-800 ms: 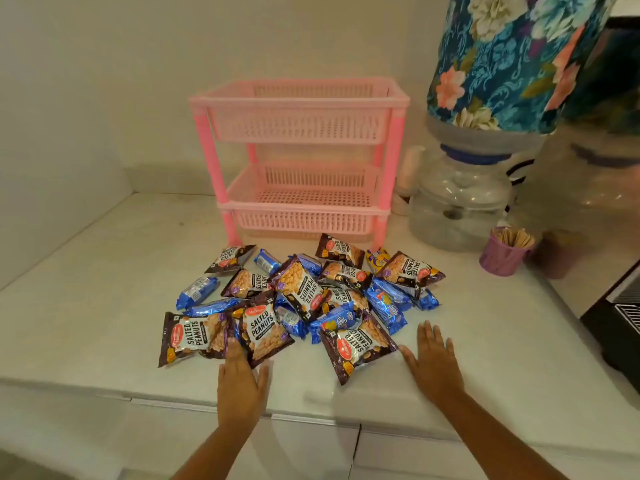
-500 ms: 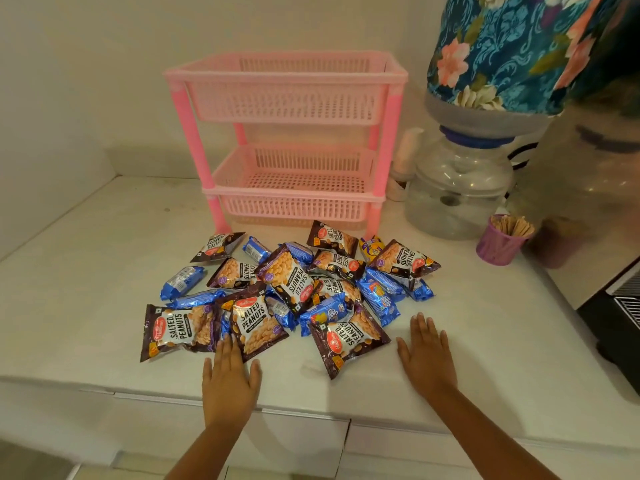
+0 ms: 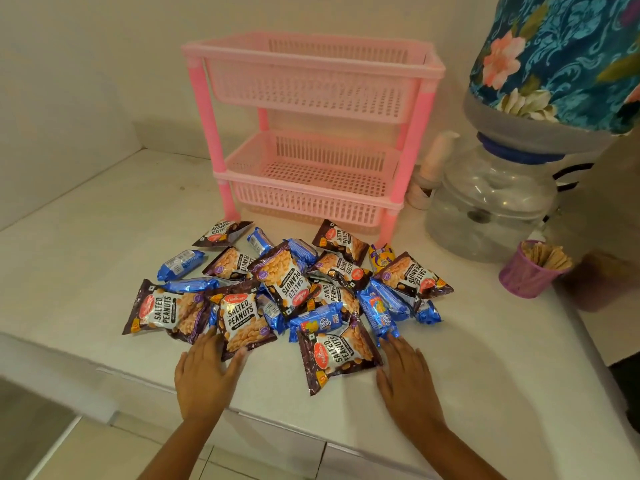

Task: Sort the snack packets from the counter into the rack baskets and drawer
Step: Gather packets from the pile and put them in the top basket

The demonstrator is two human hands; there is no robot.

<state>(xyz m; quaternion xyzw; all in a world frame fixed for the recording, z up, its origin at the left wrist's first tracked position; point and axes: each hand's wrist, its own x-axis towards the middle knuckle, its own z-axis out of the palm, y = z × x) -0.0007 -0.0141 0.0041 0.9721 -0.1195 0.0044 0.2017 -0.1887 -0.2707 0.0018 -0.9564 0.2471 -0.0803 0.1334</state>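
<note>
Head view shows a pile of snack packets [image 3: 294, 292] heaped on the white counter [image 3: 104, 258] just in front of the pink rack [image 3: 311, 133], which serves as the landmark here. The rack stands against the wall with an upper basket [image 3: 311, 84] and a lower basket [image 3: 311, 181]; both look bare of packets, so the sorting seems not yet begun. Brown salted-peanut packets [image 3: 242, 320] and blue biscuit packets [image 3: 180, 265] lie mixed and overlapping, with one yellow packet [image 3: 380, 257] near the rack's front right leg.

The left hand [image 3: 204, 375] lies flat on the counter on the side of the pile away from the rack, fingers straight and spread, its fingertips touching the lower edge of a peanut packet; it grasps nothing. The right hand [image 3: 405, 372] lies likewise flat and released, beside another peanut packet [image 3: 337, 355] and touching the tip of a blue one. With both palms down at the pile's near edge, the hands seem placed to corral or pick from the heap.

To the right of the rack stand a clear water dispenser [image 3: 491, 202] under a floral cover [image 3: 561, 57] and a small purple cup [image 3: 526, 275] of sticks. The drawer fronts below the counter edge appear closed.
</note>
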